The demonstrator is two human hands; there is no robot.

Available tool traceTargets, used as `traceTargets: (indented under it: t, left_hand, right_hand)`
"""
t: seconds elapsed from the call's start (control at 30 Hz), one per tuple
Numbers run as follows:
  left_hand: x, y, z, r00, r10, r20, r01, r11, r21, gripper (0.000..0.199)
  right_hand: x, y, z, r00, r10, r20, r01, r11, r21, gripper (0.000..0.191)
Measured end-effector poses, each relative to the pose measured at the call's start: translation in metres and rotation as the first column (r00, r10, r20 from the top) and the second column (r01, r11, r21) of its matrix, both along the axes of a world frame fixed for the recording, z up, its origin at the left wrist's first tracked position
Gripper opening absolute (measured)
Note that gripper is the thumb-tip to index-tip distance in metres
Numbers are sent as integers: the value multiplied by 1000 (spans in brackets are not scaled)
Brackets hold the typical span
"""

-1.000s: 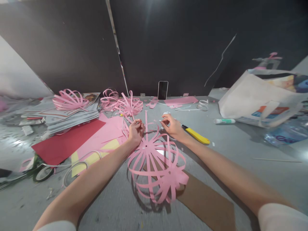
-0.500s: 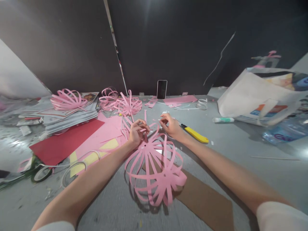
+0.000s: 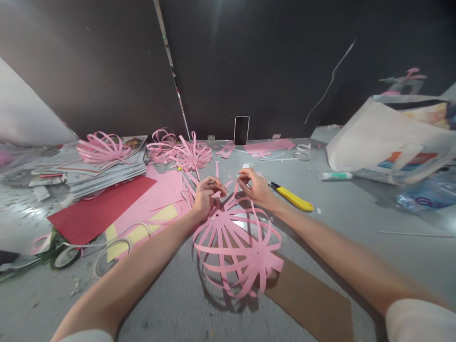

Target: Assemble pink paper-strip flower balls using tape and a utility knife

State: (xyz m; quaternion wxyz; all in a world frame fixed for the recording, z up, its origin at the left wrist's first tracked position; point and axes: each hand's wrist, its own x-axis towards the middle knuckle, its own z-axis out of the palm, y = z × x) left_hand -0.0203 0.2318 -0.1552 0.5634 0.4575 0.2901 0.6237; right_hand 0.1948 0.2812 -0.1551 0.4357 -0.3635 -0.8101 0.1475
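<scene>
A round cage of pink paper strips (image 3: 221, 249) lies on the table in front of me, its strips fanning out from two hubs. Just behind the nearer-to-hand hub, my left hand (image 3: 206, 195) is closed, pinching a pink paper strip of the cage; its fingers partly hide the strip. My right hand (image 3: 255, 189) is closed in a pinch at the end of another upright, curved pink strip (image 3: 235, 191). The two hands are a short way apart. A yellow-handled cutter (image 3: 294, 198) lies just right of my right hand.
Brown cardboard (image 3: 309, 297) lies partly under the cage. At left are red paper (image 3: 101, 209), pink sheets, a tape roll (image 3: 66, 256) and stacked papers (image 3: 103, 178). More pink strip cages (image 3: 192, 154) stand behind. A phone (image 3: 241, 130) leans on the dark wall. At right is a white bag (image 3: 370, 142).
My right fingertips have come to the upright pink strip. The cage has tilted and shifted slightly right, and my left hand keeps its pinch. The whole view has moved a little.
</scene>
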Motion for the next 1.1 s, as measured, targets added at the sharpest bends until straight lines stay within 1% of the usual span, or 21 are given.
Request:
traceTargets:
  t: [0.13,0.23,0.27,0.33,0.4,0.47,0.6,0.7,0.77,0.87,0.9,0.97,1.1]
  left_hand:
    - [3,4,-2,1000,10,13,-10,999,31,32]
    - [7,8,-6,999,49,-4,-49,999,9,22]
    - [8,9,-7,997,68,-28,-68,998,-11,23]
    - [9,11,-9,990,102,-94,-107,993,-44,32]
    - [9,12,-9,983,113,-148,-123,990,-64,39]
    - [9,12,-10,978,117,-173,-132,988,-81,40]
    - [8,12,-10,974,142,-178,-163,981,-110,41]
    - [8,12,-10,975,145,-169,-167,978,-124,43]
    - [8,12,-9,975,137,-173,-161,977,-138,45]
    - [8,10,-7,975,115,-192,-146,977,-157,47]
    - [8,9,-6,973,106,-204,-140,978,-157,46]
    - [9,7,-5,968,91,-235,-128,981,-148,46]
    - [10,4,-4,955,65,-289,-105,986,-126,44]
  right_hand:
    - [-3,-4,0,997,-1,-77,2,1000,7,25]
    - [-5,-5,-2,994,11,-107,-12,1000,-10,27]
    - [-6,-6,-3,992,18,-122,-20,1000,-10,29]
    - [-7,-7,-5,987,33,-157,-32,999,10,31]
    - [-7,-7,-7,983,42,-180,-34,998,44,32]
    - [-7,-7,-8,982,16,-186,-2,997,72,32]
    - [-6,-2,-9,979,-107,-176,132,982,134,29]
    - [-5,4,-8,968,-163,-191,194,968,158,45]
    - [-5,5,-6,966,-134,-222,163,980,117,51]
    - [-7,1,-1,968,-26,-250,27,1000,2,37]
    - [-9,-1,1,968,11,-252,-22,999,-42,33]
    - [-12,-6,4,961,70,-268,-102,989,-107,32]
    - [-16,-15,6,944,110,-312,-170,971,-170,34]
